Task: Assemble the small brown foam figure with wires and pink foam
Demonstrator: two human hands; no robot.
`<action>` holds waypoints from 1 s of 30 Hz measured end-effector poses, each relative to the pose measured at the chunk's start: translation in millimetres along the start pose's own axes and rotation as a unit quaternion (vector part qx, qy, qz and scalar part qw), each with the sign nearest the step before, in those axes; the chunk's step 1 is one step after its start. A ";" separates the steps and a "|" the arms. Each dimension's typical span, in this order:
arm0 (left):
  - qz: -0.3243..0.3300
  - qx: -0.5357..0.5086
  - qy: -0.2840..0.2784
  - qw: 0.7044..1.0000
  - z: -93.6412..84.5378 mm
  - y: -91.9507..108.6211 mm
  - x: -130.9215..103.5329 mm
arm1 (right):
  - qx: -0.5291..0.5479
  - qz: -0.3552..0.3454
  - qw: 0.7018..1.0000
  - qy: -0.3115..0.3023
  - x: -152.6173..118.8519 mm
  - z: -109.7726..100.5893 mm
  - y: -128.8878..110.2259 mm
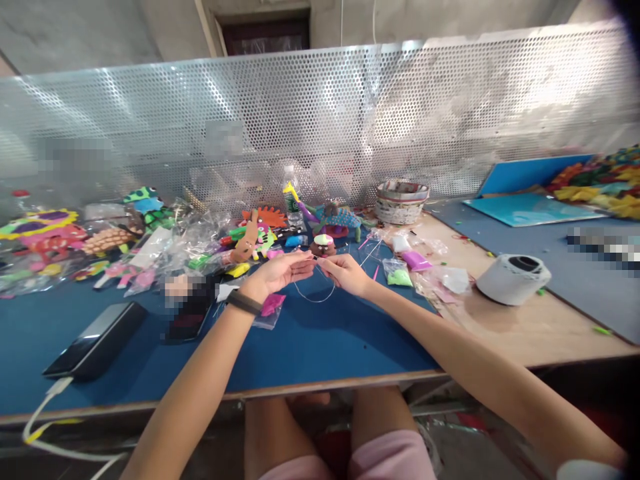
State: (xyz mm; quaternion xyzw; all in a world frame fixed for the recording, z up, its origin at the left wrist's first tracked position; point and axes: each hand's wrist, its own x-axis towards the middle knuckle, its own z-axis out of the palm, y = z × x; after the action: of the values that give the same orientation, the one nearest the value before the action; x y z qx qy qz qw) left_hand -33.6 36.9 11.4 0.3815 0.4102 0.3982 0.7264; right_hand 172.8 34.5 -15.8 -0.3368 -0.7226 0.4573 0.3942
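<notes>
Above the blue mat, my left hand [287,269] is open, its fingers stretched out towards my right hand. My right hand [347,273] is closed in a pinch at the left fingertips. A tiny dark bit [315,258] shows between the two hands; what it is I cannot make out. Below them curves a thin wire-like loop [317,301], and whether a hand holds it is unclear. Just behind the fingers sits a small brown clay head [325,249] with eyes and a white, pink and green cap. A pink clay packet [273,305] lies beneath my left wrist.
Colourful clay figures [45,233] and plastic bags crowd the left and back. A power bank [95,340] with a cable lies at left. Clay packets [399,275], a woven basket [401,201] and a white cone-shaped roll [513,280] stand to the right. A perforated metal screen [300,113] rises behind.
</notes>
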 end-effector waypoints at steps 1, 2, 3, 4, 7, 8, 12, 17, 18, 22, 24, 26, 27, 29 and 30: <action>0.001 -0.002 0.003 1.000 -0.5 -0.5 0.7 | -0.001 0.002 1.000 -0.003 -0.2 0.4 0.0; 0.002 -0.001 0.006 1.000 -1.1 -1.0 1.5 | -0.001 0.005 1.000 -0.006 -0.4 0.7 0.1; 0.005 0.003 0.010 1.000 -1.8 -1.6 2.3 | -0.001 0.007 1.000 -0.010 -0.5 1.0 0.4; 0.015 0.009 0.012 1.000 -2.3 -2.2 3.0 | -0.001 0.007 1.000 -0.015 -0.6 1.3 0.9; 0.084 0.047 0.020 0.995 -1.5 -4.1 4.3 | -0.001 0.007 1.000 -0.023 -0.1 1.9 3.8; 0.119 0.067 0.024 0.990 0.0 -4.6 4.1 | 0.004 0.010 1.000 -0.023 0.4 2.2 5.0; 0.269 0.184 0.057 0.944 12.9 -4.7 -3.3 | 0.075 0.037 0.996 -0.012 2.7 3.7 6.5; 0.355 0.262 0.079 0.894 24.4 -2.0 -14.6 | 0.202 0.083 0.975 -0.027 2.2 4.7 -1.5; 0.351 0.261 0.073 0.896 23.4 -1.6 -14.3 | 0.210 0.083 0.974 -0.028 1.8 4.6 -2.9; 0.270 0.211 0.019 0.939 11.9 -1.6 -6.0 | 0.171 0.067 0.983 -0.003 2.1 3.1 -3.8; 0.222 0.188 -0.006 0.957 6.0 -2.2 -2.1 | 0.138 0.055 0.989 0.005 2.8 2.1 -1.7; 0.206 0.169 -0.024 0.964 2.7 -2.5 -0.9 | 0.113 0.042 0.993 0.007 3.3 1.3 0.9; 0.207 0.164 -0.029 0.964 2.1 -2.6 -1.3 | 0.105 0.037 0.994 0.006 3.5 1.0 2.0; 0.211 0.167 -0.035 0.962 2.7 -2.5 -2.8 | 0.094 0.033 0.995 0.006 3.6 0.7 3.5; 0.212 0.173 -0.034 0.961 3.4 -2.4 -3.5 | 0.092 0.033 0.995 0.004 3.6 0.6 3.9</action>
State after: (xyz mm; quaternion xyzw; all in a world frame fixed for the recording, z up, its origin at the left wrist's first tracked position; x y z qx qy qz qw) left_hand -31.1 32.1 11.6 0.5931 0.3576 0.4528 0.5616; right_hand 171.1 38.7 -18.6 -0.3250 -0.6639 0.5333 0.4112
